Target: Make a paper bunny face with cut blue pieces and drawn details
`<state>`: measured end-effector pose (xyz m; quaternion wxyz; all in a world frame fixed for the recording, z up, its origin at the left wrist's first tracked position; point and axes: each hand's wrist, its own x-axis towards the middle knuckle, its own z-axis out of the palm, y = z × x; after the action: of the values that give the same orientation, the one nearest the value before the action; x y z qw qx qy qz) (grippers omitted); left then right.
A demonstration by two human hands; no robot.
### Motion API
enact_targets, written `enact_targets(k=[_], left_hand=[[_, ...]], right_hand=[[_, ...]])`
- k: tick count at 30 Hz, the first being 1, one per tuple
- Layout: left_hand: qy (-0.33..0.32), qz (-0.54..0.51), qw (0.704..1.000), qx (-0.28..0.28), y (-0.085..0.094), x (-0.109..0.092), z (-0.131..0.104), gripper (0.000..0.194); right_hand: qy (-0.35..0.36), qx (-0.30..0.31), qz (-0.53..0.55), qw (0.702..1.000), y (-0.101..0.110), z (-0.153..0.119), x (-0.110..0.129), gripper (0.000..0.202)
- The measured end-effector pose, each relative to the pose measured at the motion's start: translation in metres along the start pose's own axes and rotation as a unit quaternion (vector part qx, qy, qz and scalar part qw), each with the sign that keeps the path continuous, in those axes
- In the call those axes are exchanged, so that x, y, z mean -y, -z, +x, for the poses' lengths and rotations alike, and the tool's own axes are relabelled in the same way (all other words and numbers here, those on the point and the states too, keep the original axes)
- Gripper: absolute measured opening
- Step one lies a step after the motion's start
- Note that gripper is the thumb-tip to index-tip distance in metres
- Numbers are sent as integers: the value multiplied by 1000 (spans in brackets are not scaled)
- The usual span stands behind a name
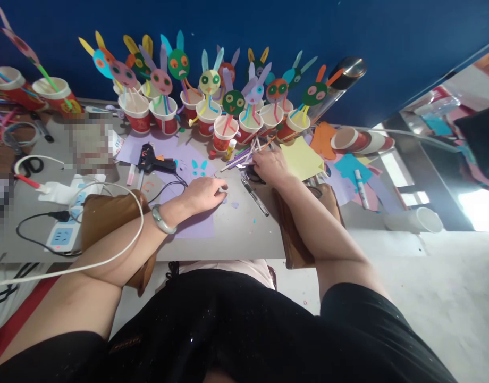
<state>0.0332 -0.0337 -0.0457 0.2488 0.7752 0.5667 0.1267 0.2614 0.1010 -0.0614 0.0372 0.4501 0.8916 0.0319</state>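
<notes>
My left hand (207, 194) rests over a sheet of purple paper (194, 226), its fingers loosely bent, a gap between thumb and forefinger and nothing visible in them. Blue paper ears and eyes (199, 168) lie just beyond it. My right hand (270, 166) has its fingers curled down on a pile of thin straws (244, 157); the fingertips are partly hidden. Between the hands lies a pen (255, 197). A small yellow glue bottle (230, 149) stands behind the straws. To the left is a black hot glue gun (157, 160).
Several red and white paper cups (137, 119) with paper rabbit heads on straws line the back wall. Yellow paper (302, 159) and a white marker (361, 189) are at right. A power strip (73, 218) and a white cable (138, 223) are at left, near my arm.
</notes>
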Motion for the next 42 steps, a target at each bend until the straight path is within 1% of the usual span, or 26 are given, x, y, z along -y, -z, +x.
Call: enact_targets(k=[2, 3, 4, 5, 6, 7, 8, 9, 10, 11, 12, 13, 14, 16, 20, 23, 27, 30, 33, 35, 39, 40, 42], left_hand=[[15, -61, 998, -17, -2, 1, 1, 26], [23, -104, 994, -31, -3, 1, 2, 30], [30, -157, 986, -47, -4, 1, 3, 35], [34, -216, 974, -67, -6, 1, 4, 42], [34, -277, 956, -86, -7, 1, 5, 48], [30, -337, 936, -100, -8, 1, 6, 53], [25, -390, 914, -110, -8, 1, 7, 55], [21, -431, 895, -115, -8, 0, 8, 54], [21, -459, 881, -117, -7, -2, 8, 53], [23, -475, 872, -116, -6, -4, 7, 54], [30, -483, 868, -113, -4, -5, 7, 56], [39, -485, 866, -111, -2, -7, 6, 58], [47, -488, 864, -112, -1, -9, 5, 59], [56, -504, 854, -119, 1, -10, 5, 58], [53, -555, 820, -128, -3, -8, 8, 53], [66, -573, 807, -125, -6, -8, 11, 46], [102, -592, 790, -124, -2, -13, 12, 42], [116, -596, 786, -122, 0, -15, 11, 42], [122, -578, 794, -140, -2, -12, 11, 43], [122, -568, 799, -154, -4, -8, 11, 43], [112, -573, 796, -159, -4, -5, 12, 42], [113, -573, 796, -159, -4, -5, 12, 42], [118, -570, 797, -164, -3, -5, 12, 42]], right_hand=[[-10, -30, 27, 999, 10, -9, 7, 33], [-16, -60, 56, 997, 16, -14, 12, 32], [-14, -96, 104, 990, 22, -20, 17, 30], [-13, -133, 173, 976, 28, -25, 24, 26], [-9, -151, 263, 953, 33, -30, 30, 23], [-3, -138, 370, 919, 37, -34, 37, 24], [-1, -98, 475, 874, 39, -37, 43, 30], [0, -49, 565, 824, 41, -39, 49, 36], [-4, -10, 635, 772, 40, -40, 54, 42], [-10, 24, 685, 728, 39, -40, 59, 46], [-17, 49, 719, 693, 38, -39, 62, 49], [-25, 65, 742, 667, 35, -38, 65, 51], [-32, 75, 755, 651, 33, -37, 67, 51], [-40, 82, 766, 636, 29, -36, 70, 50], [-31, 87, 764, 638, 24, -37, 74, 45], [-12, 92, 759, 644, 21, -39, 78, 41], [11, 89, 749, 656, 17, -41, 79, 40], [3, 91, 735, 672, 14, -41, 78, 43], [7, 115, 720, 685, 14, -44, 77, 42], [29, 117, 690, 714, 16, -47, 77, 36], [84, 76, 570, 814, 21, -52, 81, 22], [92, 65, 539, 835, 21, -53, 81, 19], [102, 45, 486, 867, 23, -52, 77, 18]])
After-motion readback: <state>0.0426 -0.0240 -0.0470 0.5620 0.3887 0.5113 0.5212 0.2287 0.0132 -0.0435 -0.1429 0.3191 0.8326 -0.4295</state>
